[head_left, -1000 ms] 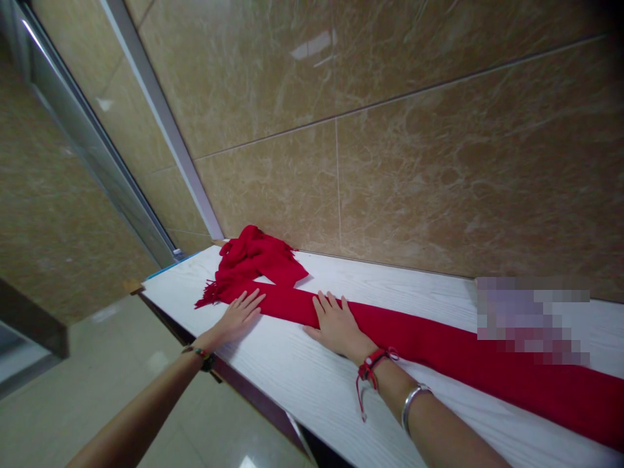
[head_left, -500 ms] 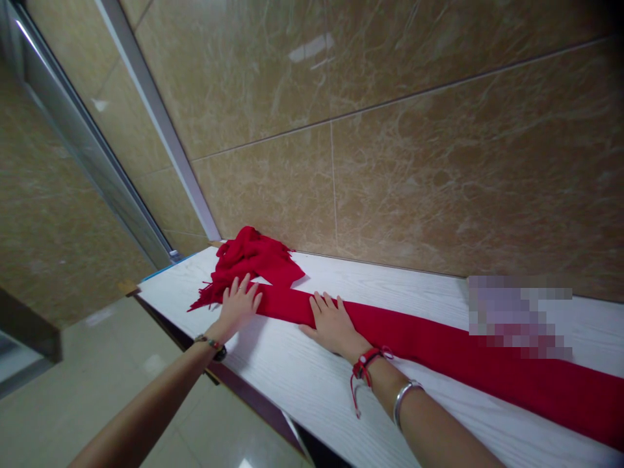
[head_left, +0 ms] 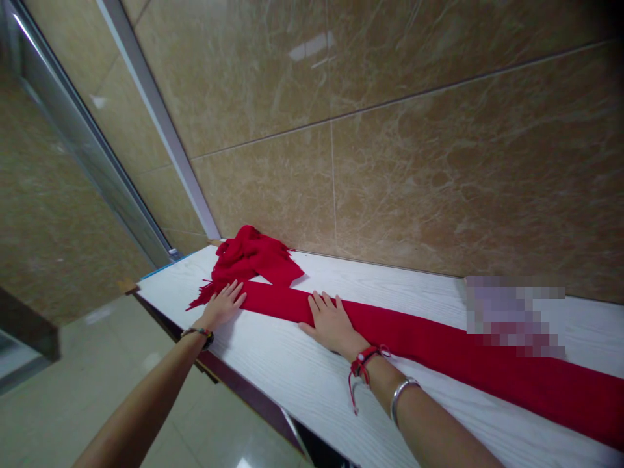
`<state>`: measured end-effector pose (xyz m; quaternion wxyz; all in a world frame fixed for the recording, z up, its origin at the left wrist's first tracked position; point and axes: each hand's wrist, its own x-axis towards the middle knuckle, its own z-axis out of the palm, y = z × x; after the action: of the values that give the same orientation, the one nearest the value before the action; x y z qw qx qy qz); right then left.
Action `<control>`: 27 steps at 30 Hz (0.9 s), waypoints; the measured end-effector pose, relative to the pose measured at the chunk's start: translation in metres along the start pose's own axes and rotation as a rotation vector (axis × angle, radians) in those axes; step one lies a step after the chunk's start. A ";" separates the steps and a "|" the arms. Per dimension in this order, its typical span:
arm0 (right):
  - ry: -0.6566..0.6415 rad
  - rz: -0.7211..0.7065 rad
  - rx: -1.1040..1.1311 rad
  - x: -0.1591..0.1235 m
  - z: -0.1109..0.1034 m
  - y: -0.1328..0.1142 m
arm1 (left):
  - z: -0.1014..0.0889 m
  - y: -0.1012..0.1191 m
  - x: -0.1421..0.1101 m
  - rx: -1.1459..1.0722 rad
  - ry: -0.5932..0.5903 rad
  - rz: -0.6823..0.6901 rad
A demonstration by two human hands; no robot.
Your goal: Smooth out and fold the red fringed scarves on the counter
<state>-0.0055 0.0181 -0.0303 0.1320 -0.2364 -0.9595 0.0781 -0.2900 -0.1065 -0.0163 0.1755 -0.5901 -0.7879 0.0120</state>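
Note:
A long red scarf (head_left: pixel 424 335) lies stretched flat in a narrow band along the white table (head_left: pixel 277 354), running off the right edge of the view. My left hand (head_left: pixel 225 305) rests flat on its left end, beside the fringe, with fingers spread. Farther right, my right hand (head_left: pixel 332 323) lies palm down across the band, its fingers apart and reaching to the far edge. Behind my left hand is a crumpled heap of red fringed cloth (head_left: pixel 251 253); whether it joins the flat band I cannot tell.
A blurred-out object (head_left: pixel 507 312) sits at the table's back right, touching or close to the scarf. The brown marble-tiled wall (head_left: pixel 414 162) rises right behind the table. At left are a metal-framed panel (head_left: pixel 92 136) and the tiled floor (head_left: pixel 112 364).
My left hand has slid a little to the left and nearer along the scarf's end. My right hand has stayed in place on the band.

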 end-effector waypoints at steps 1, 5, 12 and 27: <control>0.007 0.001 0.000 0.000 0.000 0.000 | -0.002 0.003 0.000 0.007 0.011 -0.022; 0.034 0.000 -0.005 -0.001 0.001 -0.001 | -0.008 0.036 0.002 0.005 0.031 0.060; 0.122 -0.215 -0.044 0.004 -0.006 -0.007 | -0.025 0.051 0.001 -0.047 -0.016 0.370; 0.025 -0.405 -0.226 0.000 -0.011 -0.013 | -0.009 -0.017 -0.001 0.128 -0.075 0.163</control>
<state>-0.0077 0.0080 -0.0170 0.1298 -0.0530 -0.9883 -0.0608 -0.3023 -0.1147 -0.0040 0.1819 -0.6390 -0.7409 0.0986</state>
